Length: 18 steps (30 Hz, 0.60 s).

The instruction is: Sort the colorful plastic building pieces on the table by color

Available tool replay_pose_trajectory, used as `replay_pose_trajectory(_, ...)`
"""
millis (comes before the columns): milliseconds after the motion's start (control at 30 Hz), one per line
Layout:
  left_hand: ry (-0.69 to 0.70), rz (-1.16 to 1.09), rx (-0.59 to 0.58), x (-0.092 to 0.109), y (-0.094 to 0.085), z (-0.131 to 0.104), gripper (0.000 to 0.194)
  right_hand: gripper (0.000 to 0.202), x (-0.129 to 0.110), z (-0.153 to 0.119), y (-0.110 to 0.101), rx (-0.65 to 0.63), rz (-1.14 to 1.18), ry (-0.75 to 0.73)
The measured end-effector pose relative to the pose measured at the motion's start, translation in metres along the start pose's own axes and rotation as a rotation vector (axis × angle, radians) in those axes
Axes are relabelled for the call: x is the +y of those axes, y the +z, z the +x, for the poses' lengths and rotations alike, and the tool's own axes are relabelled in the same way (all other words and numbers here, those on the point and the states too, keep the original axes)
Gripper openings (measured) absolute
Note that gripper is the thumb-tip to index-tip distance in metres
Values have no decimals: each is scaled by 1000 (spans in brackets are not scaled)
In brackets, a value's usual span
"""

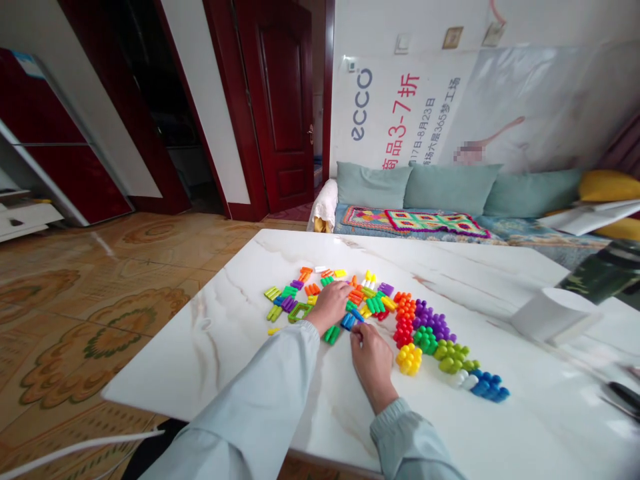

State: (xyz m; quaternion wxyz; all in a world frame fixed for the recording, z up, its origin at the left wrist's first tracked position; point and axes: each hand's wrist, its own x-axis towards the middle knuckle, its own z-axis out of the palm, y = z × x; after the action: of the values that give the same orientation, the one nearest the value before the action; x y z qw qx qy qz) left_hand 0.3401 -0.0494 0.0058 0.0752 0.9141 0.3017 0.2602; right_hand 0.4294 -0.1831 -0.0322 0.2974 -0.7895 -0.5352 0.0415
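Observation:
Colourful plastic pieces lie scattered on the white marbled table [215, 360]. My left hand [331, 305] reaches over the scattered pieces, its fingertips hidden among them. My right hand [371, 357] is curled just beside blue pieces [349, 321]; whether it holds one is too small to tell. Green pieces [331, 335] lie between my hands, and a green square frame [299, 312] is left of my left hand. To the right of my right hand are grouped round-ended pieces: yellow [409, 359], red [404, 320], purple [434, 321], green [425, 340], lime [455, 357], white [464, 380] and blue [490, 385].
A white box-like object [555, 317] and a dark green container [603, 270] stand on the table's right side. A black-handled item [624, 397] lies at the right edge. Behind the table is a sofa with pale green cushions [450, 189].

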Motion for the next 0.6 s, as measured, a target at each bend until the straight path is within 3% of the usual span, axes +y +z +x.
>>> replay_pose_trajectory(267,117,5,-142,11,34,41,46,18,2,0,1,6,0,-29)
replay_pose_trajectory(600,4,68,-154,17,39,41,27,16,1,0,2,-9,-44,-29)
